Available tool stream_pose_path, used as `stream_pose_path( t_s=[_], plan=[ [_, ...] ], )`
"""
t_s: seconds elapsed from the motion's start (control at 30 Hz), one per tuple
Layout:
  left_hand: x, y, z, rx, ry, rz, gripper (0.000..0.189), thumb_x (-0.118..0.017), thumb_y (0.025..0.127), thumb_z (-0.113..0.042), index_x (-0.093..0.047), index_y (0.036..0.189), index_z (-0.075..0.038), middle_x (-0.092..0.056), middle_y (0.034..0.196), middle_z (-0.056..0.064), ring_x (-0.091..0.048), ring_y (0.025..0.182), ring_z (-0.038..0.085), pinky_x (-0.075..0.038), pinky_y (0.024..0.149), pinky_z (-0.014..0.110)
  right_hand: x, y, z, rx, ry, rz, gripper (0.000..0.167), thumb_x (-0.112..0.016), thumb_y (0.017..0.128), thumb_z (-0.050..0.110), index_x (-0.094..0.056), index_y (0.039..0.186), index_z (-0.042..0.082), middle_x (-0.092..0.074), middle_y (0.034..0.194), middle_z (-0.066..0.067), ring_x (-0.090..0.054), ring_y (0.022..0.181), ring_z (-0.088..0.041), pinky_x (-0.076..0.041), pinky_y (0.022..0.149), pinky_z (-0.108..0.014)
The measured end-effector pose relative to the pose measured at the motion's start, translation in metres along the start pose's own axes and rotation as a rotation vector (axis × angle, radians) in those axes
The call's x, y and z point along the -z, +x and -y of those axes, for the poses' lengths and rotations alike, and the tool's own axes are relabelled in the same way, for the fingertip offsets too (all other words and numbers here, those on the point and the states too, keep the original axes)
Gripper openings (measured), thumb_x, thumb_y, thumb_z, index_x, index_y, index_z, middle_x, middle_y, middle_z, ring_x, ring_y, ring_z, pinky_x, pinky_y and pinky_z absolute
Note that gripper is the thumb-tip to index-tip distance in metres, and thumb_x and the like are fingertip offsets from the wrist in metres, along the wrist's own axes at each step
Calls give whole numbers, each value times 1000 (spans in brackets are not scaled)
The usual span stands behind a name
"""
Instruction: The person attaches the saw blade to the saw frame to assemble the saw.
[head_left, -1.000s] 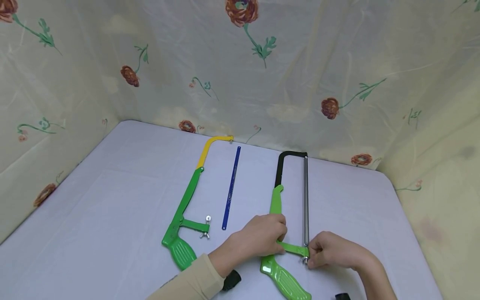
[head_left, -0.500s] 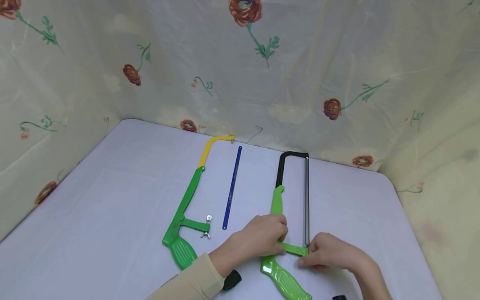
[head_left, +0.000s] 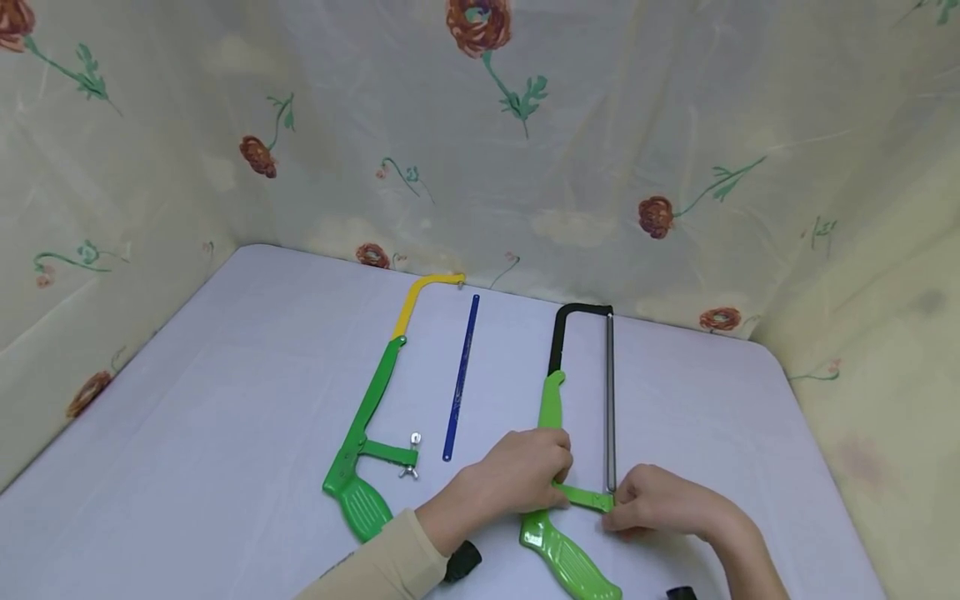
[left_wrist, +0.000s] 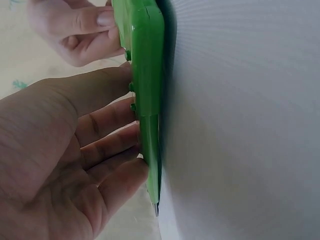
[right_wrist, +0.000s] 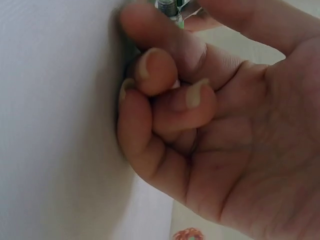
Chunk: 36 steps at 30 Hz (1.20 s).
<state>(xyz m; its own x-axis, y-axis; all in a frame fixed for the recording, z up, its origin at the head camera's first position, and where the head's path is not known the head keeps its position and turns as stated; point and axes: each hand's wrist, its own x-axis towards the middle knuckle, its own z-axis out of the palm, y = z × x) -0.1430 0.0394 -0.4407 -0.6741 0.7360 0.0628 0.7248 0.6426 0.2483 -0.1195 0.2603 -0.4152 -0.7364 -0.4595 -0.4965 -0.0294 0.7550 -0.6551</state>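
Left fingers (head_left: 562,461) hold lime hacksaw (head_left: 551,402); right fingers (head_left: 621,517) pinch at crossbar's end (head_left: 603,502).

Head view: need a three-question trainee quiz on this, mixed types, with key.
1. What lies between the green-and-yellow saw frame and the lime-and-black saw frame?
2. True or false: the left hand holds the lime-and-black saw frame.
3. Which is the right hand nearest?
A) yellow front end
B) black front end
C) free end of the lime crossbar

Key:
1. A blue blade
2. True
3. C
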Motion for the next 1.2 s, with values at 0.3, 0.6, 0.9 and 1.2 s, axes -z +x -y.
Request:
stream_pose_path(
  t_s=[0.3,0.6,0.9,1.2],
  plan=[
    [0,-1,0,-6,6,-14,25,-81,80,-43,-65,75,-24,-62,100,-13,-50,78,0,-42,63,14,2,-1,-5,25,27,24,36,-72,82,16,-48,59,2,-40,53,10,-34,52,-7,-24,48,-22],
    [0,-1,0,1,-2,-4,25,-80,80,-43,-65,76,-24,-63,103,-12,-51,79,0,-42,62,14,1,0,-4,-9,-31,-38,35,-80,77,20,-54,60,4,-44,55,8,-38,53,-8,-28,49,-22],
    [-1,0,1,0,-6,1,25,-80,81,-43,-65,75,-24,-63,105,-12,-52,82,0,-44,65,14,5,0,-7,50,28,6,41,-78,80,19,-51,67,-10,-43,58,7,-38,54,-6,-29,49,-21],
    [-2,0,2,1,-8,-5,25,-80,80,-43,-66,75,-24,-63,104,-12,-52,82,0,-44,65,13,6,1,-9,87,34,34,21,-69,82,9,-59,70,-6,-45,60,7,-40,55,-4,-31,50,-19]
  ],
)
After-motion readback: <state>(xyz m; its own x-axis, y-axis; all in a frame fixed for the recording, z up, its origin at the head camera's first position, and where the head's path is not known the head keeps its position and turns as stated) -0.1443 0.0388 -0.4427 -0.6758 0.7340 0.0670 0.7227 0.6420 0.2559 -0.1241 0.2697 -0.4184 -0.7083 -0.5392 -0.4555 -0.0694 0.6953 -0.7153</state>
